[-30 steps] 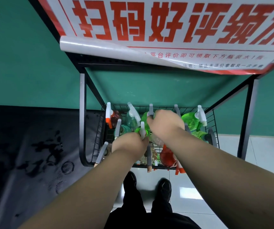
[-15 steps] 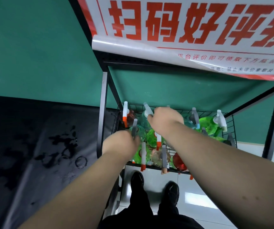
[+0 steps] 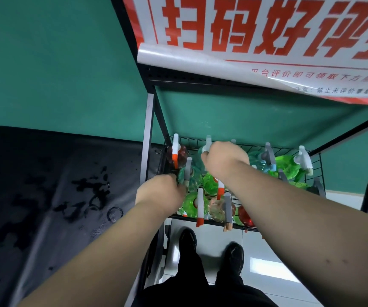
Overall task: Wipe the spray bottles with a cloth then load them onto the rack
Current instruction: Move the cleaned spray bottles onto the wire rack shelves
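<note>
Several spray bottles stand packed in the black wire basket [image 3: 293,150] of the rack. My left hand [image 3: 160,193] is at the basket's left side, its fingers curled against a teal bottle with a grey trigger [image 3: 189,177]. My right hand [image 3: 224,159] reaches further back and grips the white trigger head of a pale blue bottle [image 3: 207,148]. A red bottle with a white and orange trigger [image 3: 177,154] stands at the back left. A green bottle [image 3: 195,202], a brownish one [image 3: 219,209] and a red one [image 3: 245,216] line the front. No cloth shows.
A dark wet-stained surface [image 3: 45,185] lies to the left of the rack's grey post [image 3: 148,138]. A white banner with red characters [image 3: 267,41] hangs over the rack top. More green bottles [image 3: 289,165] fill the basket's right. My shoes [image 3: 187,240] stand on pale floor tiles below.
The view has swung left, so the rack sits further right in frame. Both hands stay low in the basket among the bottles, now nearer its left side.
</note>
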